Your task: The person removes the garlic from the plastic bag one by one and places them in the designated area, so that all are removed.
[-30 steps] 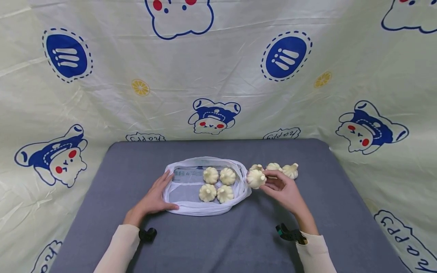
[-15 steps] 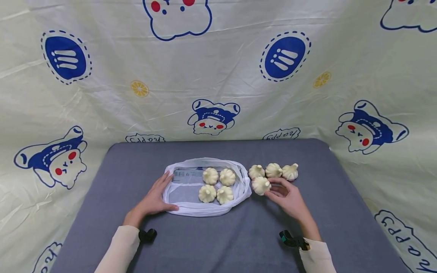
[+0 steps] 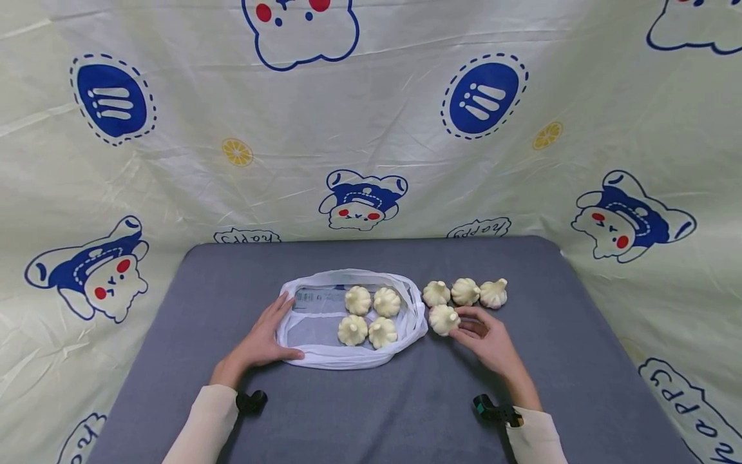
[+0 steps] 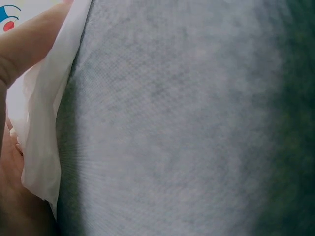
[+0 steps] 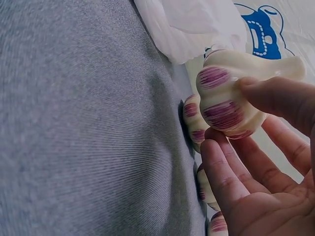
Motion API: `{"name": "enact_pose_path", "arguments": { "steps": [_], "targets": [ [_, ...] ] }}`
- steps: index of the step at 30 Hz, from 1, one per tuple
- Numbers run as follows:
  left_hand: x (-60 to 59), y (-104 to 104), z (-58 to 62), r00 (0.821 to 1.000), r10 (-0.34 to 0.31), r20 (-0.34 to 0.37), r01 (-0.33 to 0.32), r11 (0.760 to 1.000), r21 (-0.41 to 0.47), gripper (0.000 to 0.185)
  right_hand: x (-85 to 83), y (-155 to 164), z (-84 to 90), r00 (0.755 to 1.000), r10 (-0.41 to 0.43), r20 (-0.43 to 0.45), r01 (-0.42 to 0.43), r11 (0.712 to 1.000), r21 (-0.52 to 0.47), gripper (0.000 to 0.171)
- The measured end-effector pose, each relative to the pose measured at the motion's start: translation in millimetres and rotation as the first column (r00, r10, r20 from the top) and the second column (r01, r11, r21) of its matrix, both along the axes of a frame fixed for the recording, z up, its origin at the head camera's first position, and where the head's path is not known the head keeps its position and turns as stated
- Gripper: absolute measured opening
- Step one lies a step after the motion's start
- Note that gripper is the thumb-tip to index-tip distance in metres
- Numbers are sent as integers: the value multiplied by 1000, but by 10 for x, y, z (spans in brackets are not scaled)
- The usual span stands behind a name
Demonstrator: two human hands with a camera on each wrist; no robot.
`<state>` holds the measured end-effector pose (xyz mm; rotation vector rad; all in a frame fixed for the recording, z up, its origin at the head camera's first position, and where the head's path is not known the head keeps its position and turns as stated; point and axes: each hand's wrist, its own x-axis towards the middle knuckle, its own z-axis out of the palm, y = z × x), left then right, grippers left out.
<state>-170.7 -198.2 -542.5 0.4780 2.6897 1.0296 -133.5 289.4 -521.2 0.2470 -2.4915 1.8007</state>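
Note:
My right hand [image 3: 484, 338] pinches a garlic bulb [image 3: 443, 320] between thumb and fingertips, just right of the white plastic bag [image 3: 348, 356]. Up close in the right wrist view, this cream garlic bulb [image 5: 229, 93] shows purple streaks, its stem pointing right. The bag lies with its mouth wide, and several garlic bulbs [image 3: 352, 330] sit in it, in two rows on its right half. At the bag's left rim my left hand [image 3: 263, 335] rests with thumb and fingers spread along the plastic. White plastic [image 4: 42, 128] covers part of that hand in the left wrist view.
Behind the held bulb, 3 more garlic bulbs [image 3: 466, 292] stand in a row right of the bag. Grey cloth [image 3: 371, 412] covers the table. A pale printed curtain [image 3: 371, 129] hangs around its back and sides.
The right hand has drawn the garlic bulb slightly right and nearer, away from the bag's rim, uncovering the row behind. In the last half second it barely moves. The left hand stays put.

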Motion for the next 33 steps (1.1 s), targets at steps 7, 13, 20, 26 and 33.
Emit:
{"name": "enact_pose_path", "arguments": {
  "steps": [7, 13, 20, 26, 33],
  "targets": [
    [2, 5, 1, 1000, 2, -6, -2, 1000, 0, 119, 43, 48, 6, 999, -40, 18, 40, 999, 16, 44],
    [6, 4, 1, 1000, 1, -8, -1, 1000, 4, 119, 113, 163, -8, 998, -66, -4, 66, 998, 14, 43],
    [6, 2, 0, 1000, 0, -12, 0, 1000, 9, 119, 214, 313, -1, 994, -111, 18, 111, 994, 20, 47],
    [9, 5, 12, 1000, 3, -3, -3, 1000, 9, 119, 275, 476, 35, 980, -198, 32, 195, 976, 96, 50],
    [13, 8, 20, 1000, 7, 0, -7, 1000, 11, 119, 298, 717, 96, 952, -305, 5, 299, 937, 181, 52]
  ]
}}
